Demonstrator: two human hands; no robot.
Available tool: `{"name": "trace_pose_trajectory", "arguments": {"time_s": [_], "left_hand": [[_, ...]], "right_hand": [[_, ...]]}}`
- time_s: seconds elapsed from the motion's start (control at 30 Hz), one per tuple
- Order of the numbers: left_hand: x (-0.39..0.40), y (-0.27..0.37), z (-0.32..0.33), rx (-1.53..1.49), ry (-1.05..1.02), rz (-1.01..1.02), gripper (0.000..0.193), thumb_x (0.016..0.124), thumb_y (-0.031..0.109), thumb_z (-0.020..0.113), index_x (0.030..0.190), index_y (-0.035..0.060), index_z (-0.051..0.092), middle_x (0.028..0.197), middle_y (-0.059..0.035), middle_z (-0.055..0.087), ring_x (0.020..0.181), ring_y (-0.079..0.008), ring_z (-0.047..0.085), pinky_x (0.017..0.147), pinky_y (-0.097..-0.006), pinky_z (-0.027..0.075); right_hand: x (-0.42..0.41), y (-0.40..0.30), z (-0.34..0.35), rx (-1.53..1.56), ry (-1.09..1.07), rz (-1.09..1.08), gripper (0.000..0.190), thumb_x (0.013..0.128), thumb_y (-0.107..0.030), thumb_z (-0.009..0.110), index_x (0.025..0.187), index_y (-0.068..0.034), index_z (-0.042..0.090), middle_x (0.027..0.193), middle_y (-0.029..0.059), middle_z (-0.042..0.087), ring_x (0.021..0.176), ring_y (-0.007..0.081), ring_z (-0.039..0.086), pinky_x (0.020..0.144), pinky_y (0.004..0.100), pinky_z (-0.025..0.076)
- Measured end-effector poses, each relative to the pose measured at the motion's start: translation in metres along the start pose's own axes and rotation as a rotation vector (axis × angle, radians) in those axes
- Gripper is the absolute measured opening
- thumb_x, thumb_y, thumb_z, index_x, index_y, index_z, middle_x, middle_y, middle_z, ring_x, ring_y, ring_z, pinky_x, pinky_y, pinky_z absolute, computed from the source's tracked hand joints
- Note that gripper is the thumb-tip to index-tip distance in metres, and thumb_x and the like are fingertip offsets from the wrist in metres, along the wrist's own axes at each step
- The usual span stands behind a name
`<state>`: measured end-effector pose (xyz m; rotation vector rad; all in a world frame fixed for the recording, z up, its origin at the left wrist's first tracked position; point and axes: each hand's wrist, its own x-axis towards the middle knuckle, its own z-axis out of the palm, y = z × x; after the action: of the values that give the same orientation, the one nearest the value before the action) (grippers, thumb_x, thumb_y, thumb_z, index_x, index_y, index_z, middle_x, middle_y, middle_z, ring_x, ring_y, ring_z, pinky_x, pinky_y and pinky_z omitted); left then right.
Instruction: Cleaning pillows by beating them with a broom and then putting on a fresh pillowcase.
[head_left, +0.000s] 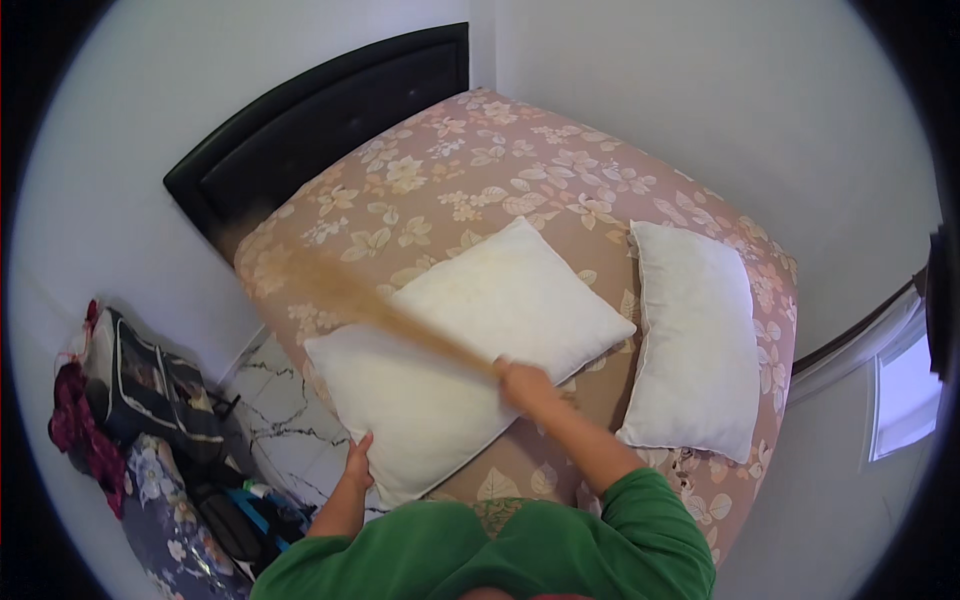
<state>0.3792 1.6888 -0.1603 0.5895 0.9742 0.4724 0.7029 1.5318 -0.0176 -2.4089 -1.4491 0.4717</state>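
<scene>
A long tan tool, blurred by motion and perhaps a broom, (375, 310) runs from my right hand (529, 386) up and left across a white pillow (420, 390). My right hand is closed round its near end. At the pillow's left edge, my left hand (360, 463) grips the white fabric, thumb on top. A second white pillow (517, 292) lies against the first one's far side on a floral bedsheet (540, 165). To the right rests a third white pillow (694, 337). The tool's far end is too blurred to make out.
A black padded headboard (322, 112) stands against the wall at the upper left. Bags (165, 382) and a dark red cloth (79, 435) are piled at the lower left, beside a marble-patterned floor (277, 412). A window (907, 397) is at the right.
</scene>
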Motion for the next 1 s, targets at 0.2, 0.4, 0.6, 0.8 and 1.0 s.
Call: {"name": "trace_pose_trajectory", "arguments": {"time_s": [0.2,0.4,0.6,0.8,1.0], "left_hand": [[-0.004,-0.003,0.004,0.015,0.01,0.031,0.062,0.076,0.017,0.056,0.127,0.0154,0.021,0.118,-0.0147,0.041,0.105,-0.0334,0.043,0.083,-0.0488,0.041],[0.043,0.007,0.005,-0.001,0.025,0.274,0.055,0.057,0.004,0.048,0.111,-0.0028,0.041,0.108,-0.0156,0.049,0.097,-0.0307,0.049,0.082,-0.0419,0.043],[0.082,0.142,0.046,0.336,0.367,0.772,0.042,0.054,0.005,0.05,0.095,-0.0028,0.05,0.088,-0.0107,0.054,0.07,-0.0227,0.053,0.066,-0.0333,0.044],[0.076,0.184,0.088,0.213,0.135,0.551,0.057,0.072,0.0,0.05,0.125,0.0051,0.031,0.112,-0.0162,0.048,0.098,-0.0272,0.05,0.084,-0.0328,0.039],[0.06,0.124,0.094,0.664,0.074,0.305,0.074,0.073,0.004,0.051,0.133,0.0075,0.007,0.129,-0.0146,0.031,0.114,-0.0264,0.035,0.093,-0.032,0.029]], "right_hand": [[0.067,0.13,-0.032,0.111,0.412,0.515,0.027,0.071,-0.009,0.049,0.098,-0.003,0.048,0.096,0.0263,0.053,0.088,0.0355,0.054,0.074,0.0408,0.044],[0.083,0.147,0.012,0.42,0.458,0.618,0.034,0.069,-0.018,0.051,0.093,0.005,0.051,0.092,0.0277,0.054,0.091,0.0377,0.052,0.079,0.0398,0.041],[0.104,0.107,-0.075,0.519,0.855,0.341,0.022,0.067,-0.016,0.054,0.082,0.0,0.05,0.075,0.0222,0.057,0.073,0.0373,0.055,0.064,0.0392,0.044],[0.081,0.123,-0.1,0.301,0.491,0.654,0.023,0.068,-0.009,0.049,0.086,0.004,0.052,0.075,0.024,0.057,0.077,0.0338,0.058,0.067,0.0403,0.046],[-0.042,0.158,-0.091,0.023,0.521,0.928,0.029,0.071,-0.009,0.05,0.099,0.002,0.048,0.122,0.0294,0.031,0.087,0.0343,0.056,0.074,0.0389,0.046]]}}
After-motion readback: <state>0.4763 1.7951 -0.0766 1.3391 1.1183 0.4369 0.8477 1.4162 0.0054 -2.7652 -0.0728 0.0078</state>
